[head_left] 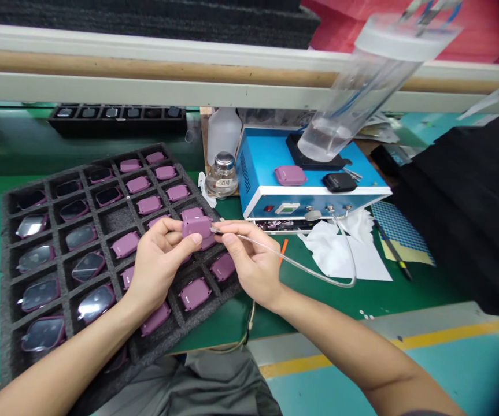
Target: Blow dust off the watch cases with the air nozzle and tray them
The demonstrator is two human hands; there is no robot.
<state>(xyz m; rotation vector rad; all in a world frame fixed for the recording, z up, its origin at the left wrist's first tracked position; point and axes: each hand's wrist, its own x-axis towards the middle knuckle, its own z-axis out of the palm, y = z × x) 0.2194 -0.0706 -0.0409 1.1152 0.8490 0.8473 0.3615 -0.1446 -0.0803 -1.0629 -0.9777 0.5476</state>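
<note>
Above the right part of a dark foam tray, my left hand pinches a purple watch-like case between thumb and fingers. My right hand is closed on the metal-tipped end of a clear thin tube, whose tip touches or nearly touches the case's right edge. The tube loops back to the front of a blue box. Purple cases lie in the tray's right-hand compartments, and dark glossy-faced ones lie in the left-hand compartments.
On the blue box stand a clear cylinder, a purple case and a black case. Left of it are a glass jar and a white bottle. White paper and a pen lie right. A shelf edge crosses above.
</note>
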